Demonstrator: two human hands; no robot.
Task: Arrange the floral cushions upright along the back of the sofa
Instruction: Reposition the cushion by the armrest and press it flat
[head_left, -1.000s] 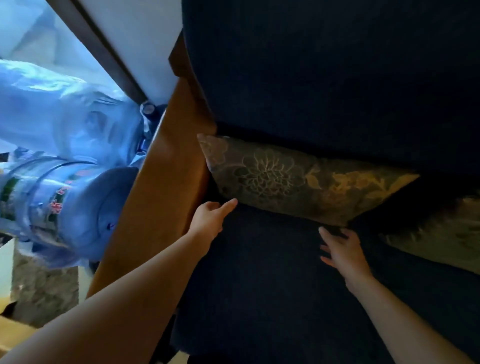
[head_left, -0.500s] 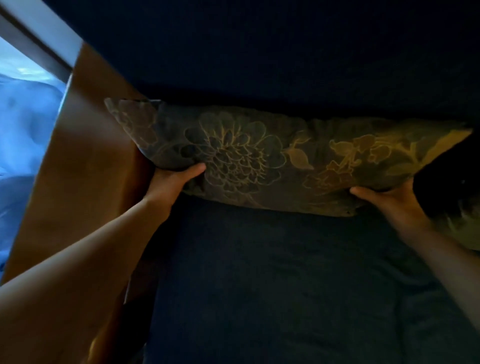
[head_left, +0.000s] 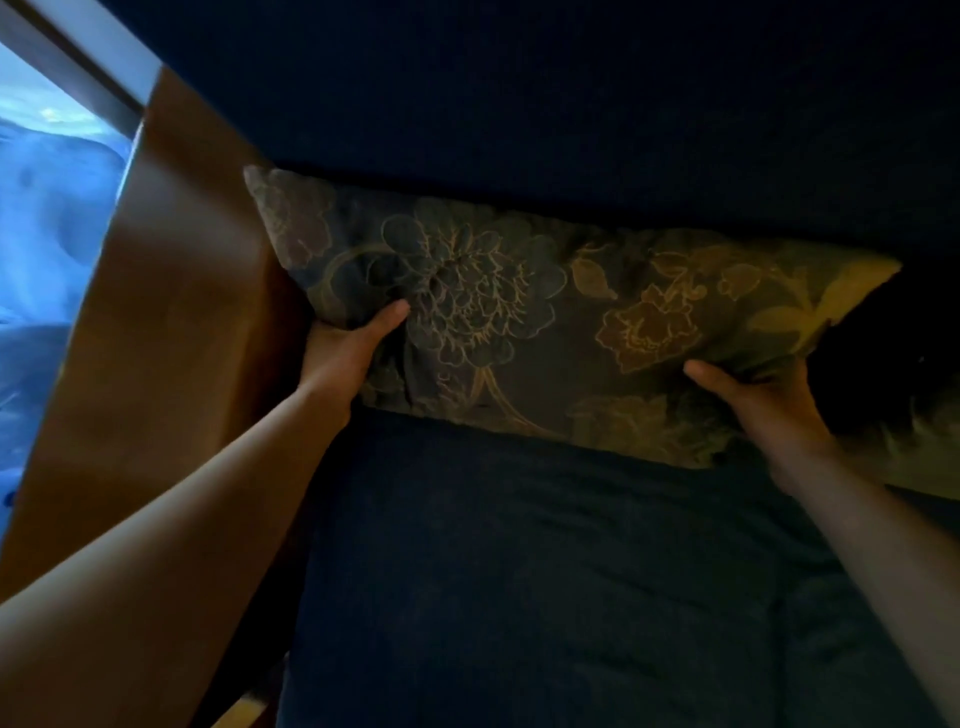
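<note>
The long, soft, dark olive cushion with gold-outlined flowers is in the middle of being set in place: it leans against the dark navy sofa back, its lower edge resting on the navy seat, its left corner tucked against the smooth brown wooden armrest. It looks tilted and slumped, not yet standing properly, so I judge this first cushion only partly done.

The left hand is closed on the cushion's lower left part, thumb pressed across the front, the other fingers hidden behind the fabric. The right hand is clamped on the lower right part, thumb on the face and fabric bunching under it.

At the right edge, low on the seat, a second pale floral cushion lies partly out of view; it seems not upright yet and remains to be arranged.

The cushion fabric looks woven and slightly sheened; the sofa cloth is matte and finely ribbed.
</note>
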